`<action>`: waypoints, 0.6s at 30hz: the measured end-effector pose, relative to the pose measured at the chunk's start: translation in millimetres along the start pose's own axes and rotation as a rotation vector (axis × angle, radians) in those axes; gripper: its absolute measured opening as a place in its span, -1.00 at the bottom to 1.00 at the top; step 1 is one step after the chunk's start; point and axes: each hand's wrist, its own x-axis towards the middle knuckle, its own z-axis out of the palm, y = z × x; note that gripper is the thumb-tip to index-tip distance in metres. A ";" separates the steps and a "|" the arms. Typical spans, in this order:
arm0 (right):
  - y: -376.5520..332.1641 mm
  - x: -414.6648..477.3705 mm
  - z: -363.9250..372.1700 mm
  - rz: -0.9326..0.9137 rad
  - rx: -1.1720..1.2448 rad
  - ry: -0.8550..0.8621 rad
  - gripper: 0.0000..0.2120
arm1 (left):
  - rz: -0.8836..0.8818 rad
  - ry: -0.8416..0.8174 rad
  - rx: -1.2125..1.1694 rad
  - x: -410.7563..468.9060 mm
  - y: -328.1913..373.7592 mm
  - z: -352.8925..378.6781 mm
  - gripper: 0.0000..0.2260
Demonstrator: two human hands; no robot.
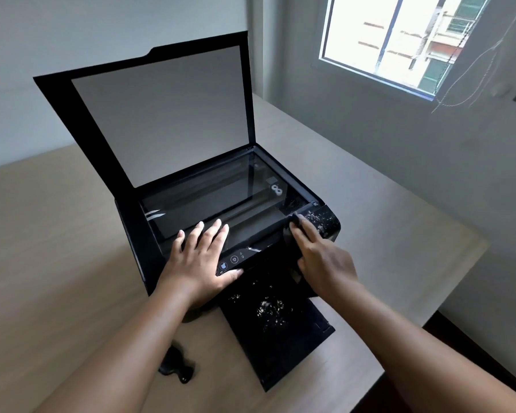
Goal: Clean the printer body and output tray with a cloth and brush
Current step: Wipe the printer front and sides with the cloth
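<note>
Beige wood-grain laminate covers the tabletop point(57, 234), which stands in the corner of a room with pale grey walls and one window point(399, 40) high up and far beyond the right fingers. One black printer point(134, 234) stands on it with its scanner lid point(161, 114) raised upright beyond both hands, and one scanner glass point(215, 189) lies bare just past the left fingers. Two bare hands are at work. The left hand point(203, 257) lies flat, its fingers spread wide on the front edge of the glass and its thumb along the control panel point(236, 259). The right hand point(325, 260) presses one dark cloth point(292, 234) against the printer's front right corner with nearly straight fingers; I cannot tell whether the thumb pinches the cloth from below. One output tray point(280, 353) sticks out toward the person, below and between the two wrists. Pale crumbs show in two patches, one on the tray point(268, 308) and one on the corner point(319, 219) just beyond the right fingers. One black brush point(176, 365) lies on the tabletop beside the left forearm, blurred and partly hidden by it. The cloth's outline is hard to tell from the black casing.
</note>
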 end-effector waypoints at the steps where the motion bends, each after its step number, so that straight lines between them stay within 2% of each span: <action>1: -2.9 -1.7 0.8 0.001 0.013 -0.016 -0.30 | -0.010 -0.011 0.000 0.4 0.3 -0.8 -0.09; 4: -9.5 -8.2 3.6 -0.183 0.039 -0.061 -0.31 | -0.038 -0.025 -0.010 1.6 2.0 -2.3 -0.06; 8: -20.2 -11.7 -0.5 -0.094 0.098 -0.051 -0.35 | -0.044 0.024 -0.032 3.9 3.8 -1.8 -0.08; 12: -27.9 -18.5 3.6 -0.263 0.128 -0.093 -0.37 | -0.046 0.048 -0.017 1.5 4.2 0.3 -0.10; 15: -15.7 -11.7 2.3 -0.130 0.169 -0.042 -0.42 | -0.057 0.035 -0.005 -0.3 7.0 0.3 -0.11; 18: -22.2 -16.3 7.1 -0.292 0.150 -0.029 -0.41 | -0.071 0.036 0.013 -1.8 7.3 -1.9 -0.12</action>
